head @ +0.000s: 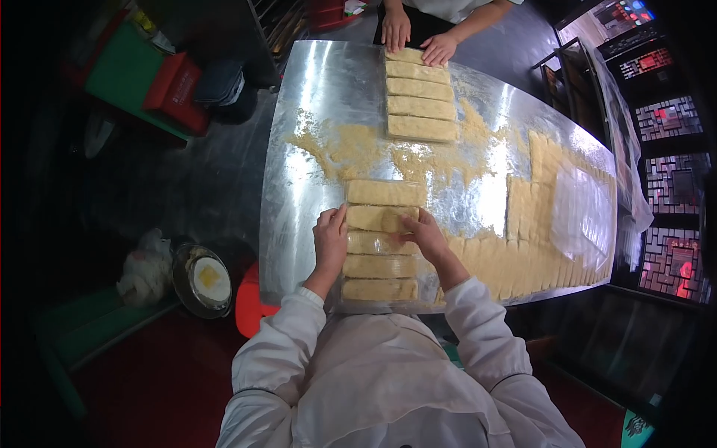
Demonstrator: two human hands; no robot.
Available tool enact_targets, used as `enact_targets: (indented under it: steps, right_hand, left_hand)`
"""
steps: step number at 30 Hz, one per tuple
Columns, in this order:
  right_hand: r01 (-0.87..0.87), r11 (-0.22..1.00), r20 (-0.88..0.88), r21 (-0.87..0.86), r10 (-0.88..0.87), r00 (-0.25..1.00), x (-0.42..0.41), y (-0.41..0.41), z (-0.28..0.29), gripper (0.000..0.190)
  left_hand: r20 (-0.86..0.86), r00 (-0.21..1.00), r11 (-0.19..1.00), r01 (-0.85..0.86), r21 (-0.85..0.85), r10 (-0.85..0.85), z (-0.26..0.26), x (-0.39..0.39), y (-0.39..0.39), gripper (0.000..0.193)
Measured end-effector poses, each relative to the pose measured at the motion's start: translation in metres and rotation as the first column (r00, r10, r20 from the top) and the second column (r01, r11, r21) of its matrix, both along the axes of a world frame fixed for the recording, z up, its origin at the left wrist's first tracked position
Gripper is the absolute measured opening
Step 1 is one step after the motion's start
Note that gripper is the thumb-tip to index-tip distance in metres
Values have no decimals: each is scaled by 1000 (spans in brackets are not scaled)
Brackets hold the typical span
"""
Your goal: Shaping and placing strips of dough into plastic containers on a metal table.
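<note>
Before me on the metal table lies a clear plastic tray with a column of several pale yellow dough bars. My left hand rests at the tray's left edge, its fingertips beside the second bar. At the right end of that bar is my right hand, thumb on or just above it and fingers bent around the tray's side. Whether it pinches the tray's edge or the bar cannot be told. Clear plastic appears to cover the lower bars.
Across the table a co-worker's hands touch another tray of bars. Yellow crumbs lie between the trays. Rows of more bars fill the right side, with clear plastic trays on top. A metal bowl stands left of the table.
</note>
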State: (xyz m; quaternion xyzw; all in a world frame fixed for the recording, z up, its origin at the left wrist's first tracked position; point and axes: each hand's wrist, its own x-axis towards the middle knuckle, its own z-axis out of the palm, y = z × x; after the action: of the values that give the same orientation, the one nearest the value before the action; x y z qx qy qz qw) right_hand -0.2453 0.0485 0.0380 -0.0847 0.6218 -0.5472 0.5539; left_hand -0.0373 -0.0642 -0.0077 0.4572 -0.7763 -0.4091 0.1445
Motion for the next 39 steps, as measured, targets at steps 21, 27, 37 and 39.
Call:
enact_targets:
  steps: [21,27,37,39]
  right_hand:
    - [-248,866,-891,434,453,23,41,49,-12,85]
    - [401,915,-669,48,-268,693,36,135,4,31]
    - [735,564,35,375,-801,597,75,237,-15,15]
    - [784,530,75,323,-840,537,76,236,-26,15]
  left_hand:
    - [367,826,798,535,-276,-427,24,-11,17,81]
    - [358,834,806,524,-276,-420,32,-20,22,80]
    - [264,676,583,732,-353,-688,23,-92,36,74]
    - [326,632,527,771,-357,-703,20,-94,37,73]
